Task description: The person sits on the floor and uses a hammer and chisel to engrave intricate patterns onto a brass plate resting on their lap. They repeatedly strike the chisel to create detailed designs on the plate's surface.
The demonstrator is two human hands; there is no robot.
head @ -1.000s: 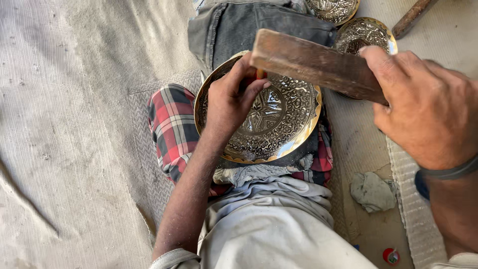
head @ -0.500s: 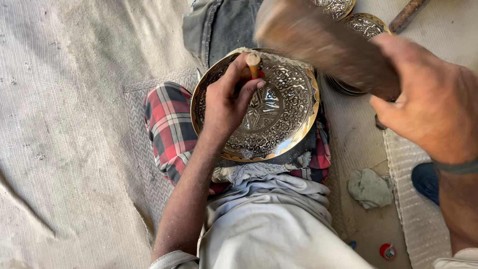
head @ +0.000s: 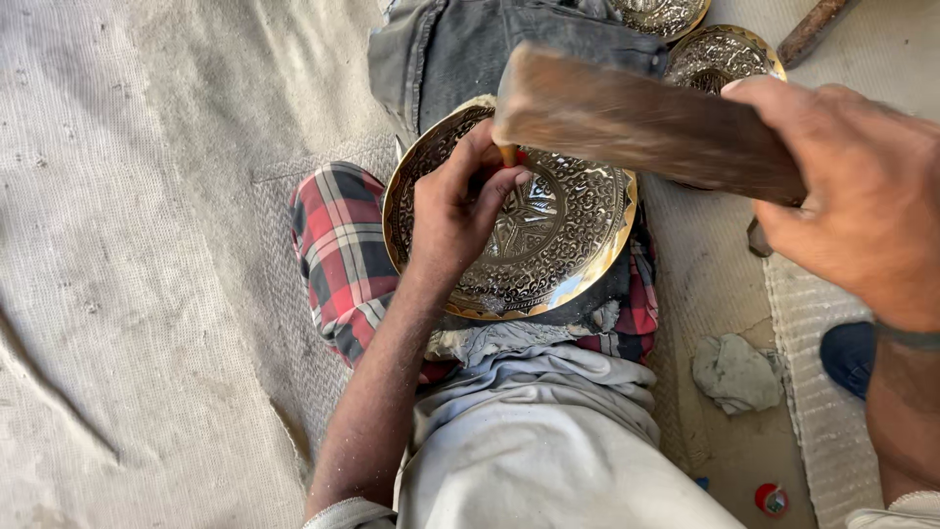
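Observation:
An ornate brass plate [head: 568, 245] with pierced, engraved patterns rests on a red plaid cloth [head: 338, 255] over my lap. My left hand [head: 455, 206] lies on the plate and pinches a thin chisel [head: 508, 154] upright against its surface. My right hand [head: 867, 196] grips a wooden block mallet [head: 636, 118], whose far end sits right on top of the chisel's head.
Two more engraved brass plates [head: 725, 54] lie beyond my knee, near grey denim fabric [head: 470, 49]. A wooden tool handle [head: 818, 27] lies top right. A crumpled grey rag [head: 734, 372] and a small red cap [head: 771, 498] sit on the floor mat at right.
The mallet was raised and blurred half a second ago; it has since come down onto the chisel head. My left hand stays on the plate holding the chisel.

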